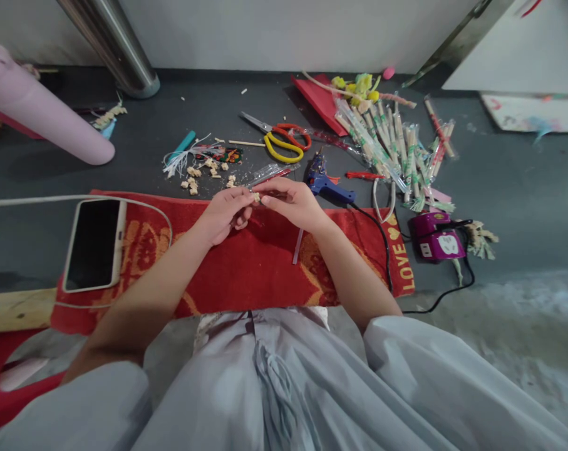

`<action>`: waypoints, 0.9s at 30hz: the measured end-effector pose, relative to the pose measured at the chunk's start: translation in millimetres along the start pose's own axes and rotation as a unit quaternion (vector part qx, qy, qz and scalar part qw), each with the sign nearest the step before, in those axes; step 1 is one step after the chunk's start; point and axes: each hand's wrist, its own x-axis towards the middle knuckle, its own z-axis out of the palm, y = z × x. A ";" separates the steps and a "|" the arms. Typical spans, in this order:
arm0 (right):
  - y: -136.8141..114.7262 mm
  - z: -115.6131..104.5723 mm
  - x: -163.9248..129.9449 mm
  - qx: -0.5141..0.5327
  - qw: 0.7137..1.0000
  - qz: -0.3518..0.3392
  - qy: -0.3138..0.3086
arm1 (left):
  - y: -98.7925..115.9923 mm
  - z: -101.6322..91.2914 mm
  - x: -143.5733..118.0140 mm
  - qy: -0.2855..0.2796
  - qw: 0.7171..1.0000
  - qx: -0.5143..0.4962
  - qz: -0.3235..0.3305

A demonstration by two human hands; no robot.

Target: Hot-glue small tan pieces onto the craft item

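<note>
My left hand (226, 214) and my right hand (295, 203) meet above the red towel (250, 275). Between their fingertips is a small pale beige piece (257, 196), both hands closed in a pinch on it. How it is made is too small to tell. Just beyond my left hand lie several similar beige pieces (192, 185) on the dark table. A translucent stick (297, 246) rests on the towel below my right hand. Clear plastic wrapping (272, 173) lies right behind my fingers, and a blue glue gun (328, 183) is beside my right hand.
Scissors (284, 139) with red and yellow handles lie behind. A pile of wrapped sticks (387, 134) covers the back right. A purple power block (436, 237) with black cords is at right. At left are a phone (96, 244), its white cable and a pink cylinder (49, 103).
</note>
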 end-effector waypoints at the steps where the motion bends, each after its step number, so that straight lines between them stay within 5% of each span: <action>1: -1.6 -0.5 -0.1 0.005 1.000 -0.005 -0.007 | -0.4 -0.5 0.0 -0.004 1.000 0.006 -0.002; 27: -3.3 2.3 -0.9 0.045 0.999 0.017 0.006 | -5.4 -2.6 -1.2 -0.044 0.999 -0.010 0.030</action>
